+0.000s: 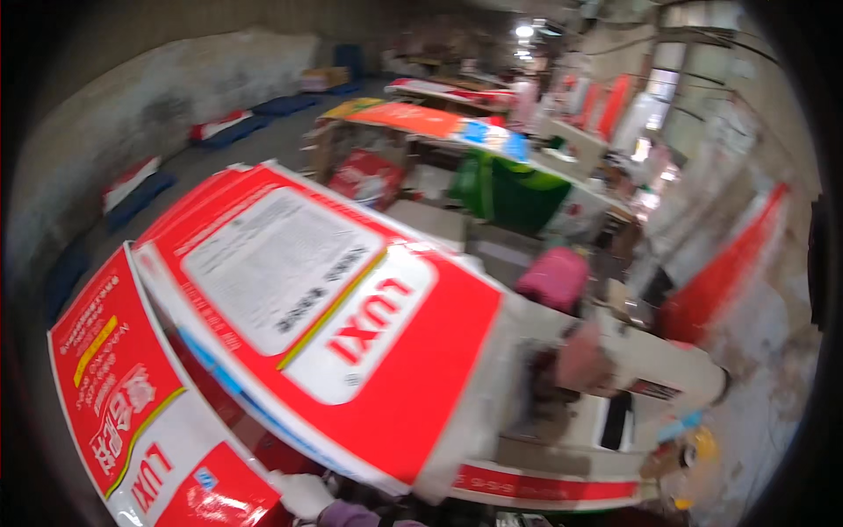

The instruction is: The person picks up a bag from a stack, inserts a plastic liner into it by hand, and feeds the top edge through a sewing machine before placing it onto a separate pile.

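Observation:
My left hand point(304, 495), in a white glove below a purple sleeve, is at the lower edge of the view. Its fingers close on the near corner of a red and white printed sack point(180, 443), which slants away to the left. Beside that sack, a stack of similar flat sacks point(421, 386) lies on a work surface, its blue-edged layers showing along the left side. My right hand is out of view. To the right of the stack stands a pale sewing machine point(667, 364), blurred by motion.
A red-banded strip of sack material point(544, 486) lies below the machine. Behind it is a pink rounded object point(555, 277). Further off, another table point(571, 176) carries orange and blue sheets, with green material point(509, 191) hanging from it. Bundles point(140, 198) line the left wall.

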A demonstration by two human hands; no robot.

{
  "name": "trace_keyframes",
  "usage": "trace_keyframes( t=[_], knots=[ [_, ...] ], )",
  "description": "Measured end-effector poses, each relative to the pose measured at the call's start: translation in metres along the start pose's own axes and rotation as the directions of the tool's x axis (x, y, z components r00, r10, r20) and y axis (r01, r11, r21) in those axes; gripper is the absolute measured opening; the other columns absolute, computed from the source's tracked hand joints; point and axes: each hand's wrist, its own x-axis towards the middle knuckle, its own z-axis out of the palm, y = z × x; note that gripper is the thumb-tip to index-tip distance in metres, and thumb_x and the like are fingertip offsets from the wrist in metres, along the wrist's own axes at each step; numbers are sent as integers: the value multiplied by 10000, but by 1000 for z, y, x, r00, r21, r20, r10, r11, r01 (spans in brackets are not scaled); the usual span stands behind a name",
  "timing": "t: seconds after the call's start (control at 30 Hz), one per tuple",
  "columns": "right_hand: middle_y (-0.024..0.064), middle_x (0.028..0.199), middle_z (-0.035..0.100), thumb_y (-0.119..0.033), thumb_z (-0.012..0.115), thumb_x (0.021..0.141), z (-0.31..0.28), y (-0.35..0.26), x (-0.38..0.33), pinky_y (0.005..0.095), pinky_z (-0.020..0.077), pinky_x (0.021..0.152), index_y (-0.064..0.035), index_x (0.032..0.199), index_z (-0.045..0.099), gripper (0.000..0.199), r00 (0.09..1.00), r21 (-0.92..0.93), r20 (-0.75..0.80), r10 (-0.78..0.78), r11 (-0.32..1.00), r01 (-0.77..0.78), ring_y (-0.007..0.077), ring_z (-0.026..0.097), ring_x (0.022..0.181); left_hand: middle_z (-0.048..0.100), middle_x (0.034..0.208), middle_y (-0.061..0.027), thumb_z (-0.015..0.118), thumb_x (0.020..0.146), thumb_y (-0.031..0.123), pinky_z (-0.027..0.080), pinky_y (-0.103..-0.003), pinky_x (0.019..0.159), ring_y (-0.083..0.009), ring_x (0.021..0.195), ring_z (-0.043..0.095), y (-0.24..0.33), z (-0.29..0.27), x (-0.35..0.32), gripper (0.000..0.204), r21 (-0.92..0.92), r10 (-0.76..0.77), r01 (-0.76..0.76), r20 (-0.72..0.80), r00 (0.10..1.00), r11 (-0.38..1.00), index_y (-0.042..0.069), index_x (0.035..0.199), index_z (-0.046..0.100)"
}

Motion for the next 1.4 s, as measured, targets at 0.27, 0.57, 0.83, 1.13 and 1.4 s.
trace_keyframes(
  t=[0.27, 0.57, 0.83, 1.13, 1.4],
  knots=[
    [201, 886, 650, -85, 508, 846, 50, 152, 70, 406, 496, 763, -22, 1029, 621, 224, 923, 3, -291, 252, 965, -263, 333, 637, 849, 646, 851, -242, 493, 868, 573, 491, -537, 734, -447, 863, 615, 10, 162, -7, 579, -318, -274, 335, 222, 936, 887, 24, 860, 676],
    [103, 1112, 599, -117, 487, 912, 13, 87, -35, 287, 447, 895, -10, 1151, 570, 275, 936, 625, -138, 324, 762, -171, 179, 561, 1061, 674, 885, -186, 597, 825, 366, 534, -464, 747, -375, 863, 654, 71, 172, 2, 306, -175, -104, 168, 326, 940, 970, 86, 886, 703],
    [210, 1084, 594, -180, 492, 890, 55, 169, -142, 478, 459, 872, -32, 1095, 602, 276, 863, 14, -460, 209, 974, -228, 364, 539, 1041, 656, 1003, -150, 654, 771, 282, 501, -447, 809, -344, 961, 621, 100, 188, 48, 257, -139, 424, -414, 508, 750, 900, 108, 958, 690],
    [163, 989, 661, -245, 516, 876, -32, 38, -177, 405, 494, 816, -82, 1023, 655, 260, 964, 197, -266, 11, 979, 43, 333, 628, 909, 680, 908, -128, 666, 730, 51, 514, -411, 785, -281, 857, 647, 456, -130, -137, 262, -319, 679, -664, -620, -394, -676, 115, 983, 695],
    [137, 890, 651, -217, 562, 886, -67, 36, -218, 362, 500, 737, -61, 994, 645, 207, 693, 328, -709, 133, 932, 156, 278, 636, 799, 649, 786, -12, 752, 680, 430, 403, -371, 752, -212, 878, 600, 584, -128, -260, 231, -262, 826, -786, -251, -504, -559, 218, 767, 718]
  ],
)
